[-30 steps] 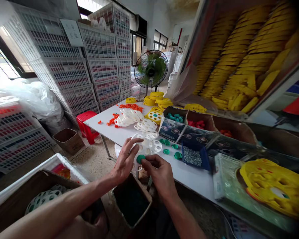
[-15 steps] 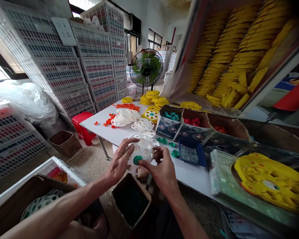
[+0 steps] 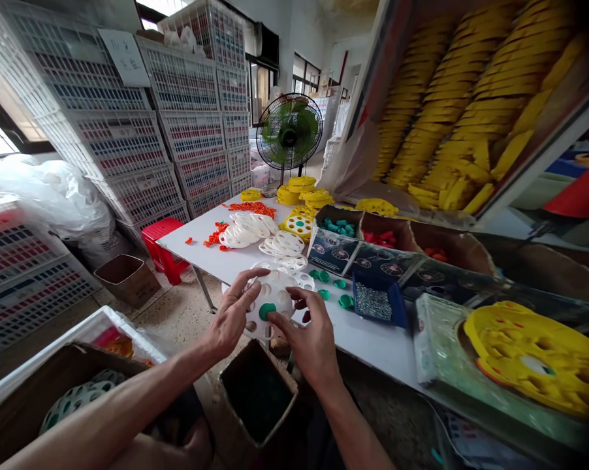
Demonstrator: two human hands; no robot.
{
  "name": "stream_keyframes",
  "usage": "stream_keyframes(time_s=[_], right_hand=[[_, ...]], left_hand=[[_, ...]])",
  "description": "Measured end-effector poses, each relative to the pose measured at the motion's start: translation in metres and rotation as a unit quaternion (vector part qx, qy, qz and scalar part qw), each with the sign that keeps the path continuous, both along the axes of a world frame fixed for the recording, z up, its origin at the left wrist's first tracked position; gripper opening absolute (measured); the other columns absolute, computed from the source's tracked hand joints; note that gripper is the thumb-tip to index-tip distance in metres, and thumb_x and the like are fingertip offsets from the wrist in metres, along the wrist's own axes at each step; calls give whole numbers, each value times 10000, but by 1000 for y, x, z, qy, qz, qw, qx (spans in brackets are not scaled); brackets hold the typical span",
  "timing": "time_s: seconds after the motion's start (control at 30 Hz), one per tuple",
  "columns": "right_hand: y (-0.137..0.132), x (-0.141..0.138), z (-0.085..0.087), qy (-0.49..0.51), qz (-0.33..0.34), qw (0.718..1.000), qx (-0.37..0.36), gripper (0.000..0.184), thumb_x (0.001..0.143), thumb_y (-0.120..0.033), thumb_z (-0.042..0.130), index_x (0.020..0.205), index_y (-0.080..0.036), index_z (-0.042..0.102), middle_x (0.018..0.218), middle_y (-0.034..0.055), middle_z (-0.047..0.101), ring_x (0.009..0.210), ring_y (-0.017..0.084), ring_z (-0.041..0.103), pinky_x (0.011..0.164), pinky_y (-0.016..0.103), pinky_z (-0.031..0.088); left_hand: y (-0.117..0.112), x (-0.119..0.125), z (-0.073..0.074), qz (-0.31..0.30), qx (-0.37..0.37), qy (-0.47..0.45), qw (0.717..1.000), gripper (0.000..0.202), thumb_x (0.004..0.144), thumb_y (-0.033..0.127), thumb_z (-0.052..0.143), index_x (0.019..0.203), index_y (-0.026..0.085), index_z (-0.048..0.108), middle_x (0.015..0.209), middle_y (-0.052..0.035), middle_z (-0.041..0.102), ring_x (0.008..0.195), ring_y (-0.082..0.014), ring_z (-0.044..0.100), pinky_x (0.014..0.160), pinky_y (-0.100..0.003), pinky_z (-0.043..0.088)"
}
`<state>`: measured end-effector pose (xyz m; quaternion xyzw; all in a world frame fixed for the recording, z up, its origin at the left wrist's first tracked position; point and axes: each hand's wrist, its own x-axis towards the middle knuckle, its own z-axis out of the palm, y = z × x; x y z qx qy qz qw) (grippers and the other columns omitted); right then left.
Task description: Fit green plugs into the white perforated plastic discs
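Between my hands is a white plastic disc (image 3: 279, 297) with round holes and a green round cap (image 3: 268, 311) at its centre. My left hand (image 3: 236, 307) grips the disc's left edge, fingers over the top and thumb on its face. My right hand (image 3: 310, 333) holds the right side, its thumb against the green cap and its fingers curled round the rim. Just beyond, more white discs (image 3: 285, 244) lie in a pile on the table. Several loose green caps (image 3: 346, 301) rest to the right, beside a blue tray of small metal screws (image 3: 373, 303).
Cardboard bins (image 3: 385, 245) with green, red and orange parts line the table's right side. Yellow discs (image 3: 302, 189) are stacked at the back. A fan (image 3: 288, 134) stands behind the table (image 3: 196, 238). Below my hands is an open cardboard box (image 3: 260, 391); a red stool (image 3: 164, 248) stands left.
Both hands have shifted slightly left with the white disc, which is tilted a little differently. My right thumb stays at the green cap.
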<state>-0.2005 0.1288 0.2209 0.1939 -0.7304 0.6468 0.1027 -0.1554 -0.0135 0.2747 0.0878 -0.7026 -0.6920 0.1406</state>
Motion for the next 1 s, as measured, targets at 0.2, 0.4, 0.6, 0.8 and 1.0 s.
stream_keyframes(time_s=[0.2, 0.4, 0.6, 0.8, 1.0], right_hand=[[-4, 1, 0, -54, 20, 998, -34, 445, 747, -480, 814, 1086, -235, 662, 1140, 72, 637, 991, 248, 596, 788, 359, 488], [-11, 8, 4, -166, 54, 977, -121, 513, 665, -369, 846, 1111, -235, 630, 1046, 38, 658, 789, 196, 615, 716, 341, 526], [-16, -7, 6, -186, 72, 973, -120, 628, 502, -317, 924, 1052, -234, 633, 1011, 27, 677, 812, 216, 618, 709, 349, 504], [-23, -20, -3, -215, 82, 965, -127, 693, 351, -325, 959, 939, -259, 598, 910, -25, 685, 787, 210, 609, 644, 315, 492], [-12, -16, -1, -203, 158, 953, -160, 588, 470, -376, 928, 926, -254, 575, 849, -55, 638, 793, 183, 605, 720, 313, 514]], left_hand=[[-2, 0, -5, 10, -11, -4, 1000, 428, 895, 544, 568, 1229, 283, 629, 875, -5, 639, 676, -155, 535, 552, -236, 424], [1, 6, 5, 69, -152, 5, 986, 409, 894, 547, 533, 1165, 286, 692, 1232, -18, 658, 890, -208, 585, 722, -288, 475], [-12, -9, 0, 110, -201, -49, 972, 380, 883, 678, 481, 1120, 451, 672, 1221, 167, 694, 1152, -326, 578, 917, -464, 504], [-21, -13, -7, 93, -237, -49, 966, 379, 904, 718, 382, 1107, 536, 645, 1234, 246, 663, 1291, -314, 513, 923, -484, 516], [-8, -9, 2, 91, -134, -38, 986, 487, 827, 680, 552, 1100, 300, 685, 1061, -32, 735, 1009, -304, 639, 720, -350, 535]])
